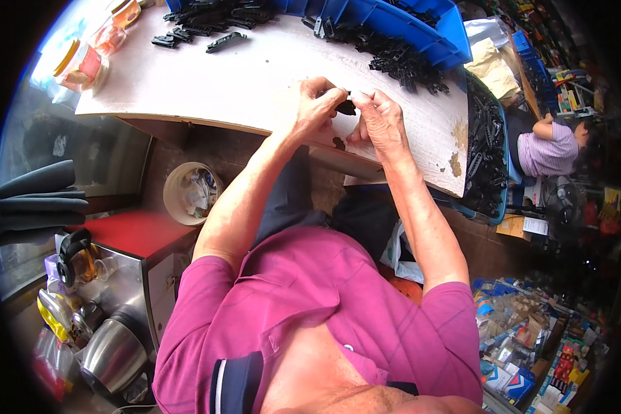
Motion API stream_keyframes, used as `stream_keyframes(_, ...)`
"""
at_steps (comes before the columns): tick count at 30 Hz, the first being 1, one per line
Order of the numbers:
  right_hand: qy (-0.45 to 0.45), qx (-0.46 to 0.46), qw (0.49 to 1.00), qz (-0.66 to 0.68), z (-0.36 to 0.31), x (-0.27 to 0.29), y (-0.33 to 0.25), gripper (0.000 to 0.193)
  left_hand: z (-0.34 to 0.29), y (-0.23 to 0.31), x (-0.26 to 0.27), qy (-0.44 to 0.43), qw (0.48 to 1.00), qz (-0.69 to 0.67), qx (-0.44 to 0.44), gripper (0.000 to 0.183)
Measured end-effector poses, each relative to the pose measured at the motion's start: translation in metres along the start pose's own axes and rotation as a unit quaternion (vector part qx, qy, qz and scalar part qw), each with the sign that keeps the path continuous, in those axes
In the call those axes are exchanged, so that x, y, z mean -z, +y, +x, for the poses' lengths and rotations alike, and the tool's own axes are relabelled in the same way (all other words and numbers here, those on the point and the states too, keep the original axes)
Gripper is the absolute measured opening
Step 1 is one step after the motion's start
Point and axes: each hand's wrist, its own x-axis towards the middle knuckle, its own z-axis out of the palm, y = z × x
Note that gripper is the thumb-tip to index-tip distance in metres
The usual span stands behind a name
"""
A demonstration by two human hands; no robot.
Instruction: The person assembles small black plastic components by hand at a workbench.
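Over the front edge of the white table [269,76], my two hands come close together around a small black part [347,107]. My left hand [316,107] pinches it from the left, thumb against the bent fingers. From the other side my right hand [379,123] grips it between thumb and fingertips. Much of the part is hidden by the fingers, so its exact kind cannot be made out. On the tabletop beyond lie a heap of similar black plastic pieces [407,67] and one separate black piece [225,42].
A blue bin [393,31] stands at the table's far side. Another blue-rimmed tub [486,152] of black pieces sits to the right. Jars [79,65] stand at the left end. Below is a white bucket [193,193]; a person [548,148] is at far right.
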Motion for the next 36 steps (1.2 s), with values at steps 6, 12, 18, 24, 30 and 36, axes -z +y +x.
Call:
stream_keyframes(6,0.041,-0.027,0.999,0.013,-0.002,0.0,0.001,0.051,-0.008,0.007,-0.011,0.049,0.988,-0.143,0.043,0.019)
stream_keyframes(12,0.043,-0.008,0.998,0.052,-0.005,0.001,0.018,0.055,-0.011,0.002,-0.028,0.024,0.972,-0.231,0.033,0.013)
stream_keyframes(18,0.118,0.005,0.984,0.134,-0.014,0.0,0.017,0.035,-0.012,0.006,-0.041,-0.007,0.97,-0.238,0.042,0.014)
stream_keyframes(24,0.122,-0.017,0.975,0.184,-0.024,0.025,0.011,0.037,0.002,-0.006,-0.038,0.026,0.988,-0.118,-0.099,0.03)
stream_keyframes(30,0.301,-0.061,0.926,0.218,-0.028,0.116,0.001,0.04,0.101,0.005,0.032,0.251,0.8,0.414,-0.354,0.042)
stream_keyframes(36,0.47,-0.045,0.86,0.193,-0.029,0.212,-0.021,0.039,0.145,-0.009,0.05,0.167,0.771,0.537,-0.3,0.037)
